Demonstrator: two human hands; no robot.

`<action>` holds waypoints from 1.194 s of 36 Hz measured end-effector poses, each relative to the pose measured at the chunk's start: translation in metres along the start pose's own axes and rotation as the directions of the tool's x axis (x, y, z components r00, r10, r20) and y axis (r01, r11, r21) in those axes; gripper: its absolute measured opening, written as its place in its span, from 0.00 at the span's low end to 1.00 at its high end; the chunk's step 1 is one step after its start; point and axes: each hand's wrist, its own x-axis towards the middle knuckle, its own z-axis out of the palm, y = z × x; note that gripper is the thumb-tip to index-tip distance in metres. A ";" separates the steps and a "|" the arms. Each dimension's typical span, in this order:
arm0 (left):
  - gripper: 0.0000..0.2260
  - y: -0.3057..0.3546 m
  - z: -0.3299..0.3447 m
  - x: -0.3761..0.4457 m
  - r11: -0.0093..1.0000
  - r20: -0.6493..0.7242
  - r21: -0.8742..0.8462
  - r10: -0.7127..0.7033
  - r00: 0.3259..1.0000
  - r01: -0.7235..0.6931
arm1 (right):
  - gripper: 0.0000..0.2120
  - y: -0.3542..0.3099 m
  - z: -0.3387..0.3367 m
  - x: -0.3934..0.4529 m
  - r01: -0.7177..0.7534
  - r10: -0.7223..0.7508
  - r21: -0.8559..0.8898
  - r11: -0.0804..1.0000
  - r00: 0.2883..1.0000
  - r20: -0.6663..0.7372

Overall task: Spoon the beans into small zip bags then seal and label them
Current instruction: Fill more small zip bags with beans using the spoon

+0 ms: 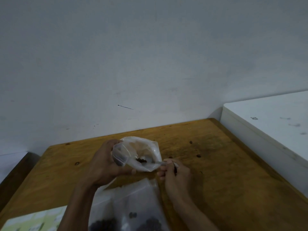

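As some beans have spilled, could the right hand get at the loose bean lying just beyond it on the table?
Probably yes: the loose bean lies uncovered on the table just beyond the right hand. That hand holds the spoon, though, so it would need freeing first.

We see the small zip bag (pixel 141 154) above the table (pixel 216 164). Nearer us than it lie filled bags (pixel 133 205); a white block (pixel 266 127) stands right.

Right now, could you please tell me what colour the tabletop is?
The tabletop is orange-brown wood with dark knots; head view.
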 end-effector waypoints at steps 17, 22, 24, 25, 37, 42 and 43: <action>0.46 0.005 0.002 -0.001 0.993 0.046 -0.110 0.034 0.998 -0.029 | 0.09 -0.007 0.013 -0.005 -0.439 0.403 0.397 0.806 0.899 0.173; 0.41 0.000 -0.004 -0.004 0.992 0.054 -0.121 0.039 0.998 -0.032 | 0.08 -0.011 0.011 -0.005 -0.439 0.407 0.417 0.796 0.898 0.169; 0.42 -0.004 -0.007 -0.004 0.994 0.056 -0.107 0.039 0.998 -0.033 | 0.08 -0.009 0.012 -0.004 -0.415 0.390 0.409 0.813 0.909 0.148; 0.43 -0.006 -0.008 -0.004 0.994 0.061 -0.101 0.034 0.998 -0.028 | 0.08 -0.008 0.012 -0.004 -0.403 0.380 0.395 0.825 0.915 0.140; 0.45 -0.010 -0.006 -0.003 0.994 0.075 -0.029 0.104 0.992 -0.102 | 0.08 -0.006 0.012 -0.003 -0.357 0.338 0.370 0.858 0.934 0.118; 0.39 -0.013 -0.006 -0.003 0.986 0.062 0.032 0.163 0.985 -0.166 | 0.08 -0.008 0.014 -0.002 -0.368 0.349 0.427 0.826 0.929 0.126; 0.39 -0.013 -0.007 -0.003 0.985 0.067 0.037 0.166 0.984 -0.169 | 0.08 -0.008 0.015 -0.002 -0.374 0.355 0.444 0.814 0.926 0.129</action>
